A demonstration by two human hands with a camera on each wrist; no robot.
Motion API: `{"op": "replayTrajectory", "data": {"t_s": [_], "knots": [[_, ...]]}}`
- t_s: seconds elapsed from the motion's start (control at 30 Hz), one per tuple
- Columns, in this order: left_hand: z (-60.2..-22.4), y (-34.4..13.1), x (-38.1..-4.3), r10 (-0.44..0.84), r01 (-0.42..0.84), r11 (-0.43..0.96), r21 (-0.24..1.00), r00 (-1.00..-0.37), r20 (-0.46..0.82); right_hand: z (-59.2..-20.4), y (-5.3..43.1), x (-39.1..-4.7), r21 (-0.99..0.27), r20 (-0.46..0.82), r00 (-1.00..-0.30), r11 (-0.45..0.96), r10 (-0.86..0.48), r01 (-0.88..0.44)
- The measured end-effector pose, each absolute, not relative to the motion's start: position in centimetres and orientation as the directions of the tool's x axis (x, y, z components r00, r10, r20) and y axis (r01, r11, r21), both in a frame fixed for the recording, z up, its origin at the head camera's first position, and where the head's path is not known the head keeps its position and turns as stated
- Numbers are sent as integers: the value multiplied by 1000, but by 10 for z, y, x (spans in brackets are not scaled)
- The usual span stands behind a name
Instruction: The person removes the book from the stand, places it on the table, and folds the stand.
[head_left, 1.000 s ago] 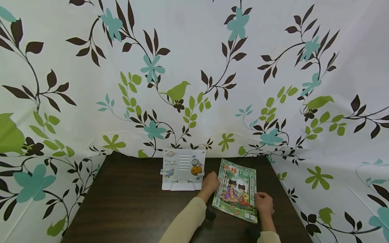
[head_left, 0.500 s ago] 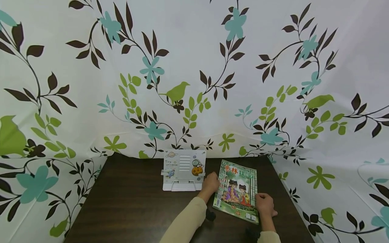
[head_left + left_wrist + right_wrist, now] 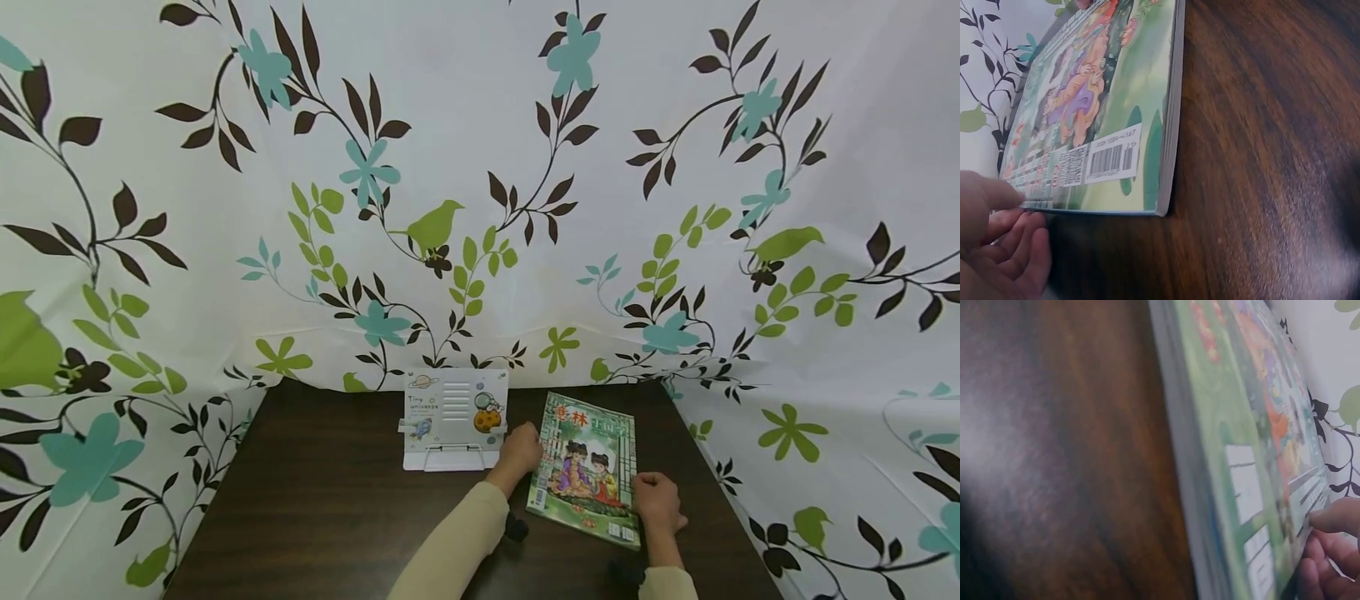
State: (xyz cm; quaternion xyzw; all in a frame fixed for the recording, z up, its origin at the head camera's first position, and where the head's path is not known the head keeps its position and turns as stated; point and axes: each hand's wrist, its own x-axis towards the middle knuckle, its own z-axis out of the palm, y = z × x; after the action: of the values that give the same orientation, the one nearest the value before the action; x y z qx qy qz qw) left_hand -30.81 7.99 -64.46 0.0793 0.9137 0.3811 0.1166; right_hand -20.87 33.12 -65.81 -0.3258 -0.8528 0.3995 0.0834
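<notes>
A magazine [image 3: 581,475] with a green cover and two illustrated figures lies slightly turned on the right part of the dark table. At its left edge is my left hand [image 3: 520,450]; in the left wrist view the thumb [image 3: 1000,194] is on the cover's edge and the curled fingers are under it. My right hand [image 3: 658,502] pinches the opposite edge, its thumb [image 3: 1335,517] on top and fingers below, as the right wrist view shows. Fingertips under the magazine are partly hidden.
A white book stand [image 3: 455,421] printed with "Tiny universe" stands left of the magazine, close to my left hand. Behind the dark wooden table [image 3: 322,500] hangs a white cloth [image 3: 480,125] with leaves, flowers and birds, which also runs along both sides.
The head view has shifted slightly. Both hands stay at the magazine's two edges; the right hand's lower fingers stick out slightly more to the right. The book stand stays put.
</notes>
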Motion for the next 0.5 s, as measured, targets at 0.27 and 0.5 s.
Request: {"op": "replayTrajectory", "data": {"t_s": [0.27,0.5], "knots": [[-624,72,-309,326,78,610,789,-932,-160,-640,312,-215,-725,-77,-794,512,604,460],[-592,57,-319,322,152,630,761,-943,-78,-626,283,-223,-748,-56,-860,549,508,373]]}}
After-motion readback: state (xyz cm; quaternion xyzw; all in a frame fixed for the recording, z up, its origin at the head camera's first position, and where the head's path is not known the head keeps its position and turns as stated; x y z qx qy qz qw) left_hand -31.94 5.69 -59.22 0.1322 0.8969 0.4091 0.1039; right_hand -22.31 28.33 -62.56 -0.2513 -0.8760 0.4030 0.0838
